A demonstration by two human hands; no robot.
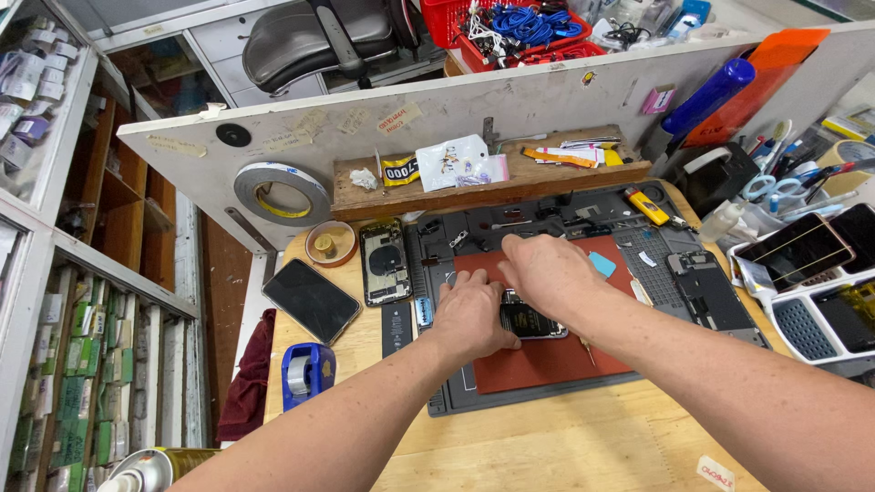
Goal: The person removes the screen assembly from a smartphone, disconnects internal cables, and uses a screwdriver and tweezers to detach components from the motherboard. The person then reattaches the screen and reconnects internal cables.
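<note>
Both forearms come in from the bottom over the wooden desk point(547, 446). On the red mat point(547, 360), the left hand point(469, 314) and right hand point(547, 273) press curled fingers onto a small dark phone part point(529, 323), mostly hidden, so grip's unclear.

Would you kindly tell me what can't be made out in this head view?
- Phone on the red mat: mostly covered by the left hand and right hand.
- Fingertip grips: hidden under the hands.
- Small parts on the grey mat: too small.
- Tray: cut off by the right edge.
</note>
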